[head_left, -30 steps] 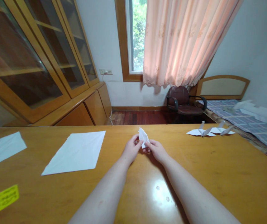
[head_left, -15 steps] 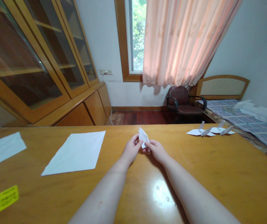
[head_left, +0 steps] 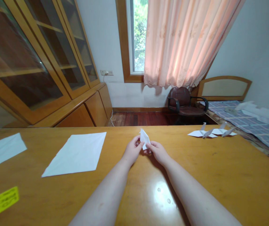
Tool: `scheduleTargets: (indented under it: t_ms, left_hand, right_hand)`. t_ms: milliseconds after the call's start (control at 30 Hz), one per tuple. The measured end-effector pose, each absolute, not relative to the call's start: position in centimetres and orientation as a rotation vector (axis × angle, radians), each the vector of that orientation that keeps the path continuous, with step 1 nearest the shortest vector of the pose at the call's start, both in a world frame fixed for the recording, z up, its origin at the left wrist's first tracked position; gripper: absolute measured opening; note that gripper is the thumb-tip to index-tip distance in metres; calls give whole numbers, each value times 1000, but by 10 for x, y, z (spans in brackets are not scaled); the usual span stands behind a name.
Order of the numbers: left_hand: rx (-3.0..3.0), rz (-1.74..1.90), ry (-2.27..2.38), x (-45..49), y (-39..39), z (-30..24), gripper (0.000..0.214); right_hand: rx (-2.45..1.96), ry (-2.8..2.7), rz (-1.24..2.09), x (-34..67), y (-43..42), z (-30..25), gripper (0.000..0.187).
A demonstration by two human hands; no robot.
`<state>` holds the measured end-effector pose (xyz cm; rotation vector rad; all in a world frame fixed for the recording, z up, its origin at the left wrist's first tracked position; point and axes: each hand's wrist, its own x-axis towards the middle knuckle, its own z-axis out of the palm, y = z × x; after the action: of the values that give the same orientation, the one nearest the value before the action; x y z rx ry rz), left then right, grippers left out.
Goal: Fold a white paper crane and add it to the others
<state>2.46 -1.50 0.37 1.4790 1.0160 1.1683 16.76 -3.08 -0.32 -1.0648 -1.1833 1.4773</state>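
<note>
Near the far edge of the wooden table (head_left: 134,194), a small folded piece of white paper (head_left: 144,138) is held between my two hands. My left hand (head_left: 133,150) pinches its left side, with the thumb on the front face. My right hand (head_left: 156,151) grips the lower right corner, the thumb close to the left thumb. The paper's pointed tip sticks up above the fingers. Some fingertips are hidden behind it.
Two folded paper cranes (head_left: 201,133) stand at the table's far right. A white paper sheet (head_left: 78,153) lies left of my hands, another sheet (head_left: 2,150) farther left. A yellow label (head_left: 1,203) is at the near left. Beyond the table stands an office chair (head_left: 183,103).
</note>
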Motion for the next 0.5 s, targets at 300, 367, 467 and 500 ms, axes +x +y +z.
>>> scheduleTargets:
  t_ms: [300,367,467,500]
  left_hand:
    - [1467,1178,1001,25,-15,2,37]
    - [1469,1187,996,25,-15,2,35]
    - [1488,1175,1012,25,-15,2,28]
    - [1503,1164,1021,25,-15,3,24]
  right_hand:
    - [-1043,-1160,1504,168,-30,-4,34]
    - [-1042,-1157,1507,167,-30,-4,34]
    - [-1043,-1174,1491,167,-31,-2,33]
    - [-1047,-1182,1483,167,-31,-2,33]
